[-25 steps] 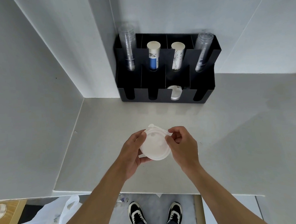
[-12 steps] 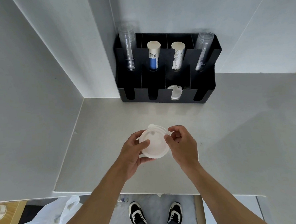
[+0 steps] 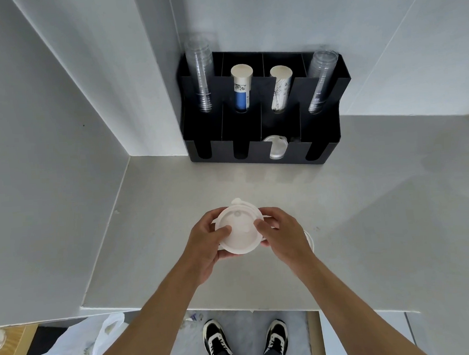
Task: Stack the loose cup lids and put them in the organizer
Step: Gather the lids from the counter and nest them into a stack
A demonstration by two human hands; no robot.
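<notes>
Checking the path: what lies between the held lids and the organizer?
Bare countertop in the head view, between lid stack and organizer.

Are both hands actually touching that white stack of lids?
Touching. In the head view, the left hand and right hand each have fingers pressed against the lid stack, gripping its opposite edges.

Both bare forearms reach forward; left hand [image 3: 204, 241] and right hand [image 3: 282, 233] face each other, fingers curled in a pinching grip.
</notes>
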